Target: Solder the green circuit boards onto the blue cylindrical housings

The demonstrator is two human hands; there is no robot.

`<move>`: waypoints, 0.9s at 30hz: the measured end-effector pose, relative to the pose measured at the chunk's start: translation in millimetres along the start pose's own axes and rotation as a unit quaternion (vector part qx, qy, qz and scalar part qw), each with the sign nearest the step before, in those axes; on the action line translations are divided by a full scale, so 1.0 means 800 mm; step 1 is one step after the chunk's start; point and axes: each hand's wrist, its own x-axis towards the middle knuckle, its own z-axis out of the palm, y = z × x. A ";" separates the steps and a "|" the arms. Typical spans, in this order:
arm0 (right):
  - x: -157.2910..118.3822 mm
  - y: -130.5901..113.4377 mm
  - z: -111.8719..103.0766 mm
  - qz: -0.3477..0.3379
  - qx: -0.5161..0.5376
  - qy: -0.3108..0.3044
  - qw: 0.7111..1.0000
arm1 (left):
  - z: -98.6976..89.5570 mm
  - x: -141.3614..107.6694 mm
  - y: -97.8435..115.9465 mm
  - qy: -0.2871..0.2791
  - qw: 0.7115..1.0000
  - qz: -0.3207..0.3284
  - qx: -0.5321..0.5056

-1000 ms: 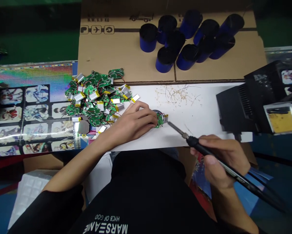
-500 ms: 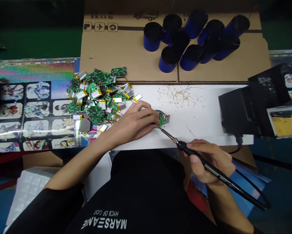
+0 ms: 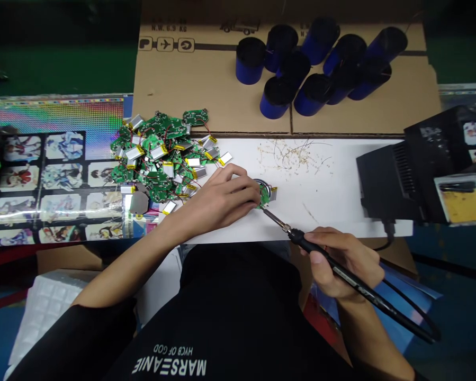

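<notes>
Left hand: reaches in with forearm slanting across the near edge, palm down, fingers bent and close together, their tips at the left side of a small green circuit board; whether they pinch or merely press it, I cannot tell.
Right hand: clamped on a black pen-shaped soldering iron, thumb and fingers around the handle, metal tip angled down and leftward.
Circuit board: on the white flat work surface, partly hidden by the left fingers, a dark round ring at its upper edge, a silver battery with yellow tape just beside it.
Iron tip: at the board's lower edge; contact too small to confirm.
</notes>
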 end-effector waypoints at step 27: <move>-0.001 -0.005 -0.003 -0.038 -0.078 -0.012 0.996 | -0.002 0.000 0.004 -0.008 1.000 -0.002 0.012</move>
